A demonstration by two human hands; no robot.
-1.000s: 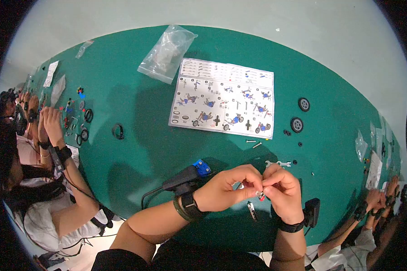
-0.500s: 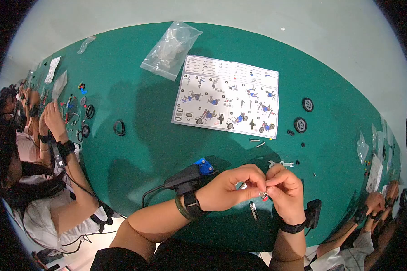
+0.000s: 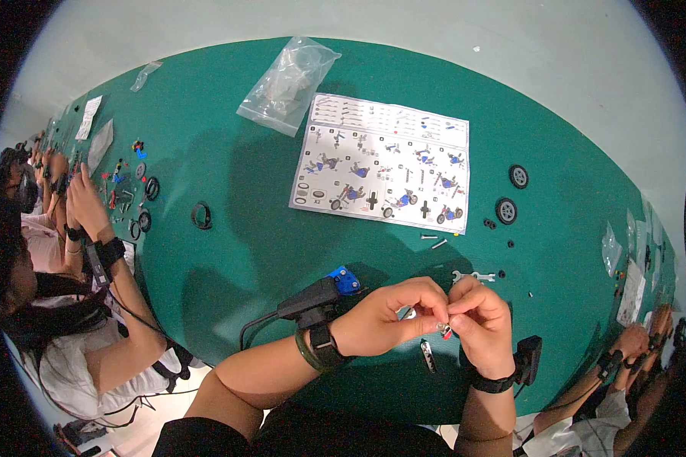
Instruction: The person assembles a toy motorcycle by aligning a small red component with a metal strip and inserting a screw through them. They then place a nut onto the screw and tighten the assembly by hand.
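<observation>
While hands (image 3: 389,316) (image 3: 485,335) pinch likely hardware (image 3: 446,331), inside table edge (image 3: 404,53)

Strong fisheye: table (image 3: 572,305) edge bows, corners black. Mid-level light, broad soft shadows left of sheet (image 3: 381,161), glints on plastic bag (image 3: 290,85). Grainy; held part (image 3: 447,332) barely resolves.

Shared assembly workroom; whether workshop, classroom or lab could not be told. Evidence: one long green table (image 3: 556,297), along which several people (image 3: 137,339) worked at left and right; printed sheet (image 3: 381,164) of numbered, illustrated build steps, which lay flat; clear plastic bag (image 3: 290,85), at its upper left; loose wheels (image 3: 506,211) and small wrench (image 3: 473,277), nearby; black wrist-strapped devices (image 3: 309,299), which more than one person wore.
</observation>
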